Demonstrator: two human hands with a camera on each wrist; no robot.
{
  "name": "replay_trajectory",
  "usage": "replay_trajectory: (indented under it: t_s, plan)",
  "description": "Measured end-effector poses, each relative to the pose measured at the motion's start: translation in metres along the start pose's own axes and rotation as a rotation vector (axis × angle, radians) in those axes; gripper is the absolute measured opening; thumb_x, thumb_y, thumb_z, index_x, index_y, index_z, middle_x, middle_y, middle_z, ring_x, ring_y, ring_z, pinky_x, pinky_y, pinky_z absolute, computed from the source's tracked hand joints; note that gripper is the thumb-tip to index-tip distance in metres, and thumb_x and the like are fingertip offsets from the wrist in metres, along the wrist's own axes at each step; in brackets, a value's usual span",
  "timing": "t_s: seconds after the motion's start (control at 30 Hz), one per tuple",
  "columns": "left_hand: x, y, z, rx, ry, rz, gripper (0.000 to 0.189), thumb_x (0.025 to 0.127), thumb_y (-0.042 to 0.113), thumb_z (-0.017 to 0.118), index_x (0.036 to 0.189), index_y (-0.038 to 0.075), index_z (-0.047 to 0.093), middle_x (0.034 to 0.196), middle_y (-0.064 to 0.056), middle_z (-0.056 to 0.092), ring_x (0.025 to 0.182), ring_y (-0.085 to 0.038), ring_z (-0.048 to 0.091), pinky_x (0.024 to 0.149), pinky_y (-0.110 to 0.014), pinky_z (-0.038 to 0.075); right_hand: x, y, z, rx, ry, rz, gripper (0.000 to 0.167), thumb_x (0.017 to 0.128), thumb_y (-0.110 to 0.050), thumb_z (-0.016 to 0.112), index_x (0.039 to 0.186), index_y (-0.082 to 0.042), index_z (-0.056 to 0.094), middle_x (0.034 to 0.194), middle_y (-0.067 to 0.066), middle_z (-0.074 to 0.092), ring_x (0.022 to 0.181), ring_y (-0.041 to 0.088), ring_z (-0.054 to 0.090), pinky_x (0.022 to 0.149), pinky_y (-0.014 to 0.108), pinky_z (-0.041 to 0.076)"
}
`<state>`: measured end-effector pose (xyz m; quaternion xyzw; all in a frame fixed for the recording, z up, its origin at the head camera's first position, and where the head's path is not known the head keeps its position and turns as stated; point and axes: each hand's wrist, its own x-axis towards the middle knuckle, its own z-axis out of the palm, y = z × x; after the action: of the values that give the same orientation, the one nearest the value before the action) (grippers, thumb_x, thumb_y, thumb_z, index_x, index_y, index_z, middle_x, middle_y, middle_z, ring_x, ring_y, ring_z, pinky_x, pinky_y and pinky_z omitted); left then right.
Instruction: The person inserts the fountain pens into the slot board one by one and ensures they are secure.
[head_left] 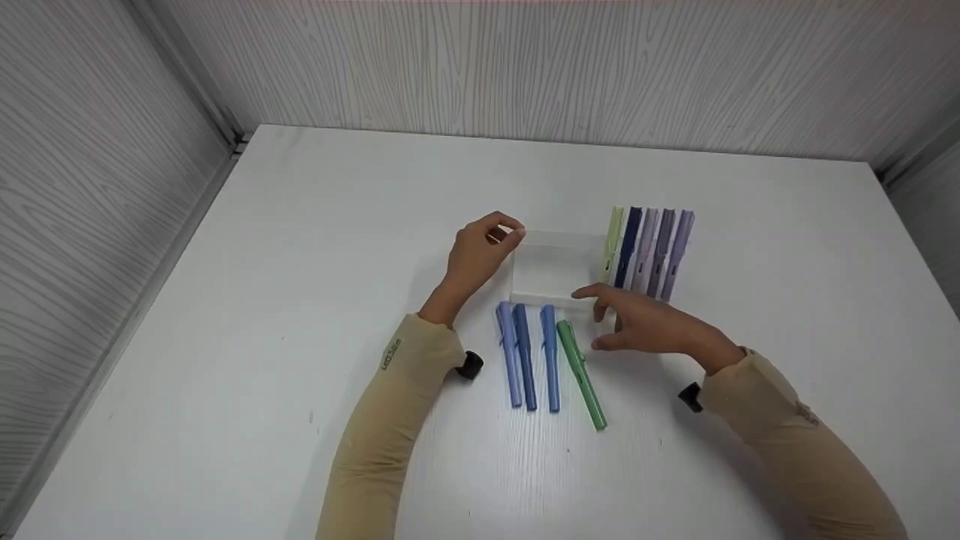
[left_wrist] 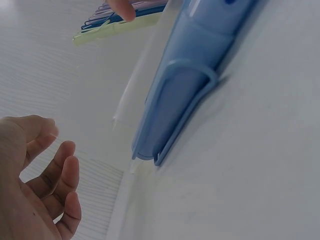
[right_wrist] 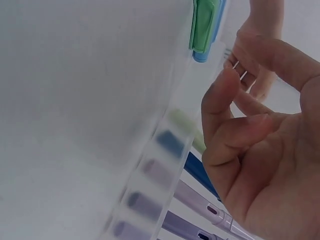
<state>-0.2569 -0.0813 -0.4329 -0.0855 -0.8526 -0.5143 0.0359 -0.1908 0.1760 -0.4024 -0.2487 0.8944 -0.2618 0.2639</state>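
Note:
My left hand (head_left: 478,251) pinches the back left corner of a shallow translucent tray (head_left: 555,298) between thumb and index finger. My right hand (head_left: 641,321) hovers over the tray's front wall, index finger reaching left, thumb apart, nothing held. In the tray's right part, several pens lie side by side: a yellow-green pen (head_left: 613,238), a navy pen (head_left: 628,244) and purple ones (head_left: 677,251). In front of the tray lie a periwinkle pen (head_left: 509,356), a dark blue pen (head_left: 526,360), a blue pen (head_left: 550,360) and a slanted green pen (head_left: 582,375).
Everything stands on a white table (head_left: 262,315). Grey wood-grain panels (head_left: 525,67) rise behind it and at both sides. Each sleeve has a small black device (head_left: 470,365) at the cuff.

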Motion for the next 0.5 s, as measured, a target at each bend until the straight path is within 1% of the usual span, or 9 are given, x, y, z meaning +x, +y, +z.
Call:
replay_trajectory:
  t_s: [0.17,0.3,0.5]
  plan:
    - [-0.0006,-0.0001,-0.0008,0.009,0.004,-0.001,0.021,0.094,0.035,0.062,0.105,0.019,0.07,0.094,-0.004,0.07,0.085,-0.017,0.062,0.067,-0.025,0.046,0.0022,-0.0014,0.0026,-0.004,-0.053,0.031,0.07,0.086,-0.02,0.073,0.146,-0.017,0.037,0.12,0.012,0.058,0.086,0.021,0.058,0.079,0.035,0.052]
    - [-0.0008,0.0,-0.0006,0.017,0.007,0.0,0.022,0.094,0.035,0.062,0.105,0.018,0.07,0.095,-0.005,0.07,0.087,-0.017,0.062,0.068,-0.025,0.046,0.0038,-0.0035,0.005,-0.014,-0.079,0.023,0.07,0.085,-0.021,0.074,0.145,-0.017,0.038,0.119,0.011,0.058,0.087,0.021,0.058,0.079,0.034,0.051]
    - [0.0002,0.0001,-0.0005,0.017,0.001,0.003,0.022,0.094,0.035,0.062,0.106,0.018,0.07,0.094,-0.005,0.07,0.086,-0.016,0.062,0.067,-0.024,0.045,0.0054,-0.0049,0.0079,-0.03,-0.109,0.012,0.069,0.086,-0.019,0.073,0.145,-0.016,0.038,0.118,0.011,0.059,0.091,0.022,0.055,0.084,0.037,0.051]
